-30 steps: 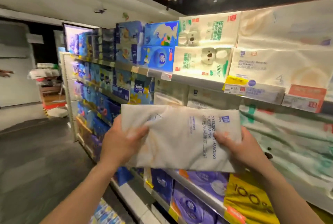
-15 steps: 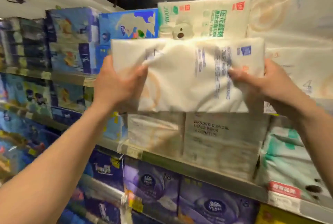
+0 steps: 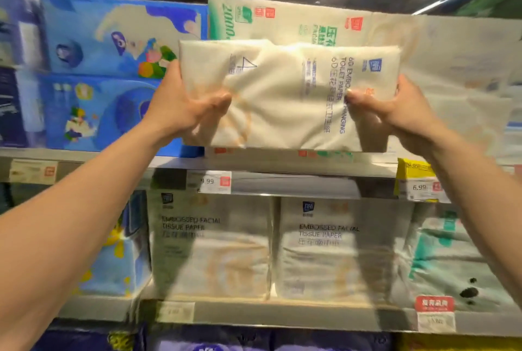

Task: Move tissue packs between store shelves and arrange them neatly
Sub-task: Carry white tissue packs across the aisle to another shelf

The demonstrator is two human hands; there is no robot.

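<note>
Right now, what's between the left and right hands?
Head view: only the cream toilet paper pack, gripped at its ends by the left hand and the right hand.

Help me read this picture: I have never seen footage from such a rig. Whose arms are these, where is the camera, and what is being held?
There is no machine here. A person wears one wide-angle camera on the head, looking forward and down, so the two bare arms coming in from below are the wearer's own. The left hand and right hand grip the ends of a cream toilet paper pack, raised to the upper shelf. Whether it already rests there I cannot tell. Behind it stand a green-printed pack and blue packs. On the shelf below stand facial tissue packs.
</note>
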